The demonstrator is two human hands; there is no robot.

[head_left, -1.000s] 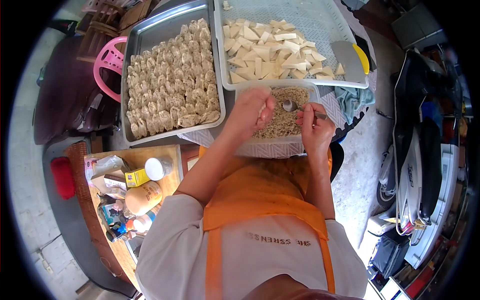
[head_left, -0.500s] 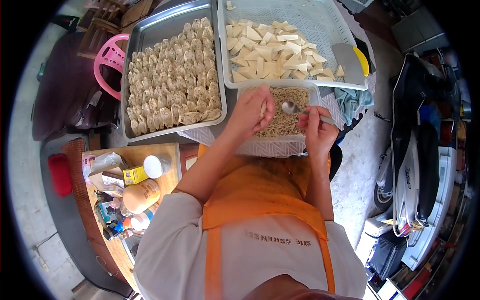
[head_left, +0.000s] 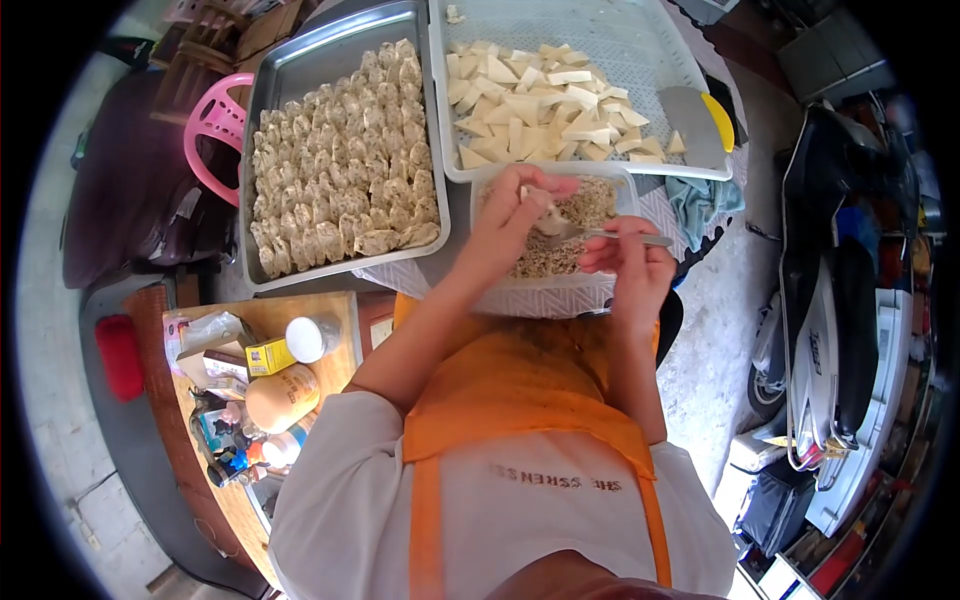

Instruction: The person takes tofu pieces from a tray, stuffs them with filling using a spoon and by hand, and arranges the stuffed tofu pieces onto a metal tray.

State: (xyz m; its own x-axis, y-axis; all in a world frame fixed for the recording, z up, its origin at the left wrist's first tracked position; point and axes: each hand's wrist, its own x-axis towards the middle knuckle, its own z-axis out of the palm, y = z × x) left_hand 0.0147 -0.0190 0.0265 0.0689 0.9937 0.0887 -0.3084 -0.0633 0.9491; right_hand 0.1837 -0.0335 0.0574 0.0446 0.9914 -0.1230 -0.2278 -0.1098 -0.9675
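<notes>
Over a white plastic tub [head_left: 628, 188] of brown crumbly filling [head_left: 588, 200], my left hand [head_left: 505, 222] is closed around a pale piece of what looks like tofu [head_left: 545, 212]. My right hand [head_left: 635, 262] grips a metal spoon [head_left: 655, 239] by its handle, its bowl end against the piece and partly hidden. Behind the tub, a white perforated tray [head_left: 590, 25] carries a heap of cut tofu wedges [head_left: 545, 105]. To the left, a metal tray [head_left: 300, 62] bears rows of filling-coated pieces [head_left: 340, 165].
A scraper with a yellow handle [head_left: 718, 122] rests in the white tray's right side. Beside it hangs a blue-green cloth [head_left: 700, 205]. At lower left, a wooden table [head_left: 345, 320] holds bottles and boxes. A pink plastic stool [head_left: 212, 135] and a parked scooter [head_left: 820, 350] flank the work area.
My left hand has turned and opened upward, bringing the held piece into view. The spoon has moved left from above the filling to the piece.
</notes>
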